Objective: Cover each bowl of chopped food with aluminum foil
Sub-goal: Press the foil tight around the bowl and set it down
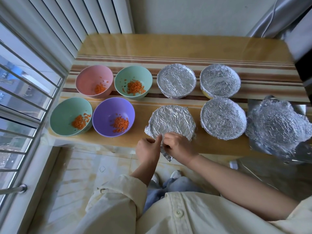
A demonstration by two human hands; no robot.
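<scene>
Several open bowls of chopped carrot stand at the left: a pink bowl (93, 81), a green bowl (133, 81), a second green bowl (70, 116) and a purple bowl (113, 116). Three foil-covered bowls stand to the right, one at the back centre (176, 80), one at the back right (220, 80) and one at the front right (222, 117). A fourth bowl (171, 121) at the table's front edge wears a loose foil sheet. My left hand (147, 150) and my right hand (179, 146) both pinch its near foil corner, which hangs over the edge.
A pile of crumpled foil sheets (276, 127) lies at the table's right end. The striped wooden table (168, 48) meets a window with bars (25, 98) on the left and a wall behind. My legs and shoes are below.
</scene>
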